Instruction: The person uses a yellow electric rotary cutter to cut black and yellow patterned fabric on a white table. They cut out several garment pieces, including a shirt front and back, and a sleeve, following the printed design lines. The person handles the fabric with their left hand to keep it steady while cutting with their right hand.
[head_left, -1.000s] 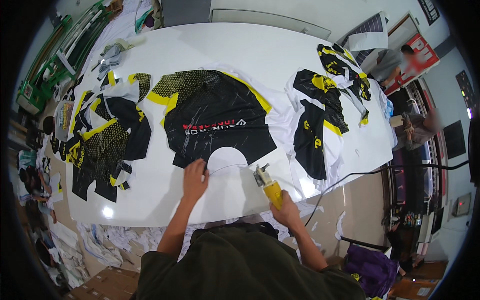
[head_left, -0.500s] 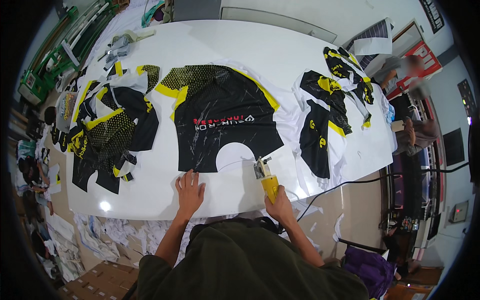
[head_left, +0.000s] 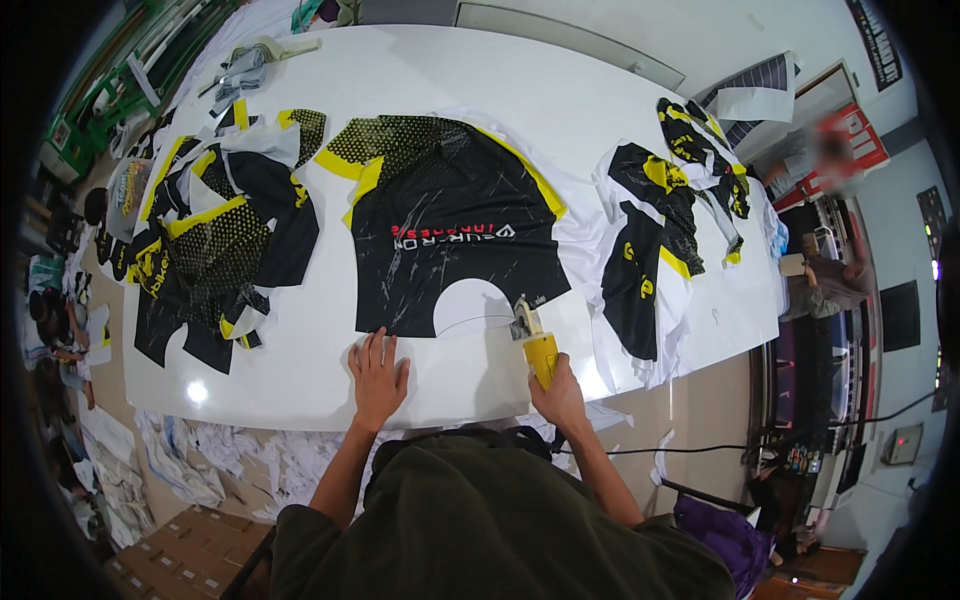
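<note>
A black fabric panel (head_left: pixel 455 225) with yellow edging and a dotted pattern lies flat before me, a rounded notch in its near edge. My left hand (head_left: pixel 378 385) rests palm down, fingers spread, with the fingertips at the panel's near left corner. My right hand (head_left: pixel 560 398) is wrapped round the yellow body of an electric fabric cutter (head_left: pixel 541 355). The cutter's metal head sits at the panel's near right corner, beside the notch. Whether the blade touches the cloth is too small to tell.
The white table (head_left: pixel 290 400) carries a heap of black and yellow pieces (head_left: pixel 225 240) on the left and more cut pieces (head_left: pixel 640 270) on the right. A black cord (head_left: pixel 690 449) trails rightward. White scraps (head_left: pixel 300 470) litter the floor. A person (head_left: pixel 835 275) stands beyond the table's right end.
The view has shifted slightly. The cord hangs lower, off the table's right part. Both hands keep nearly the same places, the cutter still at the panel's near right corner.
</note>
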